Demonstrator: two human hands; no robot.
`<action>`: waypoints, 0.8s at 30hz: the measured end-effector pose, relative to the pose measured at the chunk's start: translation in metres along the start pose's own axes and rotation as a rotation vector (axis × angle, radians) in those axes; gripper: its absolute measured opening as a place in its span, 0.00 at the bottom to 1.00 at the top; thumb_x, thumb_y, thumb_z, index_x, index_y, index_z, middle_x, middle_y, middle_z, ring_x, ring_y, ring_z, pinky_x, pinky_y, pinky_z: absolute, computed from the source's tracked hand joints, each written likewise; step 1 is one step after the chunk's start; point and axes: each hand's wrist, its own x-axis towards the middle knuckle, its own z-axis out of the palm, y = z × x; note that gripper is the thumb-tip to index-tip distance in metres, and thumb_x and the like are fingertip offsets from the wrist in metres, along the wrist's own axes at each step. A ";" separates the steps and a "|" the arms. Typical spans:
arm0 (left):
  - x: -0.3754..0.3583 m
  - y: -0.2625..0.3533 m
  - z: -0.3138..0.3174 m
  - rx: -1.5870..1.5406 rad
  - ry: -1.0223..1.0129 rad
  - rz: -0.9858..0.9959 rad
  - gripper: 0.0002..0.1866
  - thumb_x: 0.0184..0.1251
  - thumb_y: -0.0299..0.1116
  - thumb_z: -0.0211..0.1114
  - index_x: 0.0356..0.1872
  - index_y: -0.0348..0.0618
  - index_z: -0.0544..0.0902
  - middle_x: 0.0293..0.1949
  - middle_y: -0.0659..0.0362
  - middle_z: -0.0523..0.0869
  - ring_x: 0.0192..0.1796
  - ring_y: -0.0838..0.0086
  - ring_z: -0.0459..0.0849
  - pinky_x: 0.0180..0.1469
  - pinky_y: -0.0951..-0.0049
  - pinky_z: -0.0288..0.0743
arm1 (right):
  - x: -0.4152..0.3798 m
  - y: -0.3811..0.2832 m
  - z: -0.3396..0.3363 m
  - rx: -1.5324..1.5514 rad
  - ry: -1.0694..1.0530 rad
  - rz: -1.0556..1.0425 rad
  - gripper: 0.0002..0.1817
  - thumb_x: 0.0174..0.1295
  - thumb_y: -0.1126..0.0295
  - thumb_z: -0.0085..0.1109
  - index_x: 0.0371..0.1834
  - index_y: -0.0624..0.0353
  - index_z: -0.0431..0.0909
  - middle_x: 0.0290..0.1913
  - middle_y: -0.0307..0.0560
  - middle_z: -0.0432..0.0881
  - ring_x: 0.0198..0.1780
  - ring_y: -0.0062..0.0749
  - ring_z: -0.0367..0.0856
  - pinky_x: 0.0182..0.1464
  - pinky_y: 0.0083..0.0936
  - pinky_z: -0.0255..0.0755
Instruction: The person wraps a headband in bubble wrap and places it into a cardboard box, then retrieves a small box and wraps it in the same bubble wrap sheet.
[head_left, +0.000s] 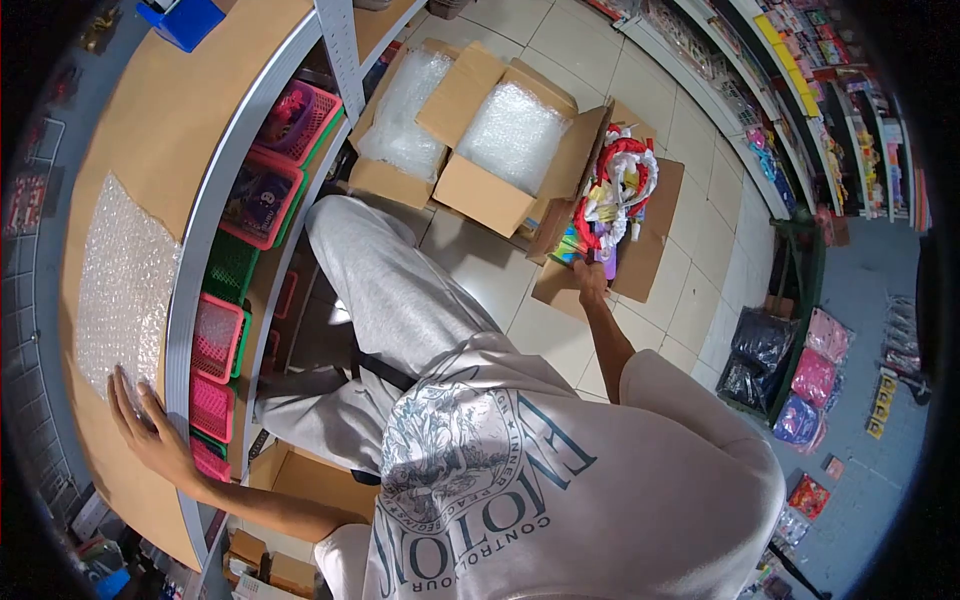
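Observation:
My left hand [148, 425] lies with its fingers apart on the lower edge of a sheet of bubble wrap [128, 280], which is spread on the wooden shelf top [240, 50]. On the other side, my right hand [591, 280] reaches into an open cardboard box [655, 225] at its near end. Red and white ruffled items [625, 180] fill that box, along with colourful packets [572, 245] and a purple item [606, 262] by my fingers. The fingertips of my right hand are partly hidden among these goods, and what they touch cannot be made out.
Two cardboard boxes [485, 195] with bubble wrap [515, 135] inside stand on the tiled floor. Pink and green baskets [212, 405] line the shelf below the top. A blue tray [188, 22] sits at the upper left. Stocked racks [770, 100] run along the right.

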 end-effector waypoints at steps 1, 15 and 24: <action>0.000 0.001 0.000 -0.007 -0.001 -0.002 0.22 0.82 0.40 0.57 0.69 0.40 0.79 0.70 0.47 0.77 0.72 0.56 0.76 0.69 0.60 0.73 | 0.015 0.009 0.007 -0.004 -0.026 0.023 0.34 0.51 0.41 0.66 0.57 0.50 0.83 0.60 0.56 0.85 0.69 0.58 0.76 0.76 0.62 0.46; 0.000 0.001 0.001 0.000 -0.001 0.005 0.23 0.82 0.41 0.57 0.69 0.40 0.80 0.70 0.47 0.77 0.72 0.56 0.76 0.69 0.60 0.74 | -0.015 -0.020 0.013 0.020 0.256 -0.086 0.33 0.66 0.41 0.59 0.59 0.60 0.81 0.54 0.60 0.86 0.62 0.57 0.81 0.66 0.49 0.68; 0.000 0.000 0.001 0.011 0.012 0.009 0.22 0.82 0.43 0.58 0.68 0.42 0.80 0.70 0.47 0.78 0.71 0.56 0.76 0.69 0.59 0.73 | -0.009 -0.132 0.006 0.499 -0.051 -0.433 0.21 0.67 0.56 0.63 0.52 0.64 0.82 0.50 0.57 0.87 0.42 0.52 0.88 0.47 0.41 0.79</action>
